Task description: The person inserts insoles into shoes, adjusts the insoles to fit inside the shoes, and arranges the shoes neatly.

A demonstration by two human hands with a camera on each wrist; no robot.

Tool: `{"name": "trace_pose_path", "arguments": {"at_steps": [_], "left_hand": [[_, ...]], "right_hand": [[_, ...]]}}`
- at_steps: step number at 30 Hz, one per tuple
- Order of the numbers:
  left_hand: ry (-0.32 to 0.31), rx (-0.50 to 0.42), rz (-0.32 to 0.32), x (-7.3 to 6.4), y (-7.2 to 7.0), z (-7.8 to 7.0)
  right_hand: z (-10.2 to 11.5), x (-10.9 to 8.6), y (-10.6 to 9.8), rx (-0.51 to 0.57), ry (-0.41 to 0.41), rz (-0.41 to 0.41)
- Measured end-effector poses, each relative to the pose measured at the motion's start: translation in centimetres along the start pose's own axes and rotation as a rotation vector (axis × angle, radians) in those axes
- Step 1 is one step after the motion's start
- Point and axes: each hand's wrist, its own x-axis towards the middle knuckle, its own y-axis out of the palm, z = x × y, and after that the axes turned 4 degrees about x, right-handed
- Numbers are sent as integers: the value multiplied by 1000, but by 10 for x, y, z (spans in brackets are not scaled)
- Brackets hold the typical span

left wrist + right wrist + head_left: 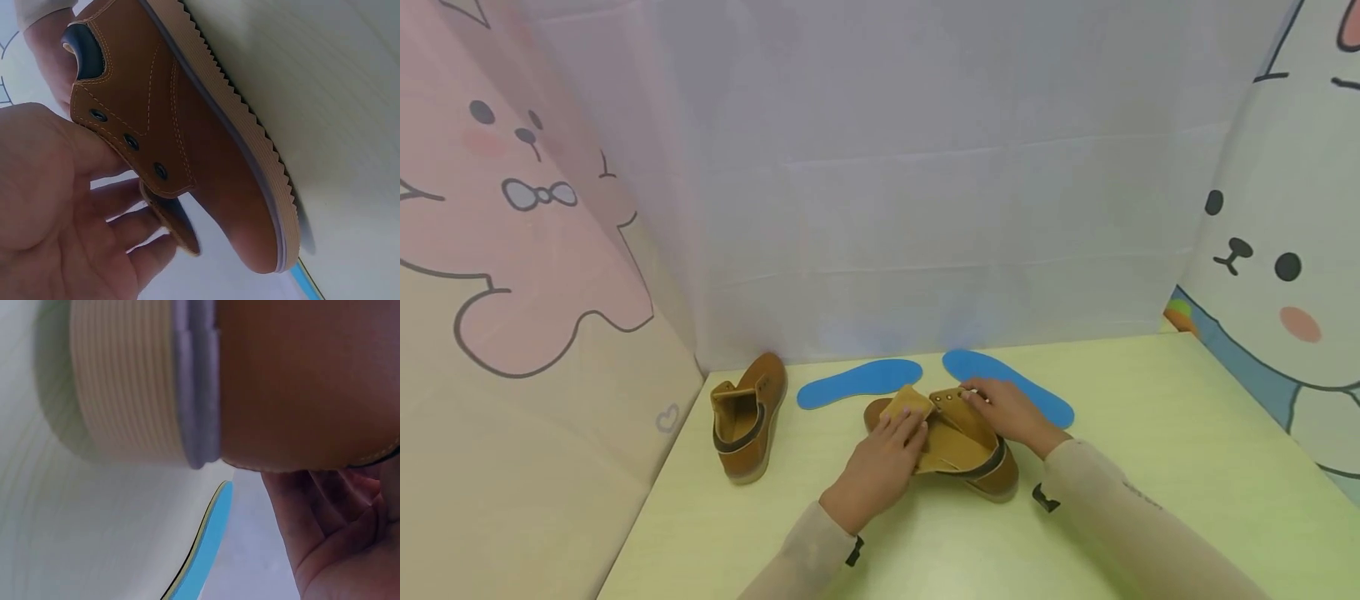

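A brown lace-less shoe (992,479) lies in front of me, toe to the left, its opening spread wide. The left hand (880,462) holds the shoe's tan tongue (907,402) and near eyelet flap. In the left wrist view its thumb sits at the flap's edge by the eyelets (130,141), with the other fingers behind the tongue. On the far side, the right hand (1011,410) grips the other eyelet flap (953,402). The right wrist view shows the shoe's heel (300,381) and ridged sole; the right fingertips are hidden there behind the shoe.
A second brown shoe (747,454) stands at the left of the pale table (1150,433). Two blue insoles, the left one (857,381) and the right one (977,365), lie behind the held shoe. White cloth (925,208) hangs along the table's back edge.
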Motion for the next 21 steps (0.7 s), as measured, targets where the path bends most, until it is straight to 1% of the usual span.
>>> {"name": "trace_pose_path", "arguments": {"at_steps": [4,8,11,13,16,18,21], "left_hand": [[-18,-74,24,-2,1,1],[-48,-93,11,-3,0,5],[-74,-115,7,-2,0,9],[-82,-130,16,-1,1,10],[-83,-148,25,-1,2,12],[-81,-162,24,-2,2,13],[-67,-213,22,-4,3,16]], "right_hand": [[-2,1,-1,21,8,15],[-5,2,-1,51,18,26],[-7,4,-1,69,48,35],[-9,5,-1,76,66,35],[-11,6,0,90,81,38],[-12,6,0,102,75,39],[-12,6,2,108,63,40]]}}
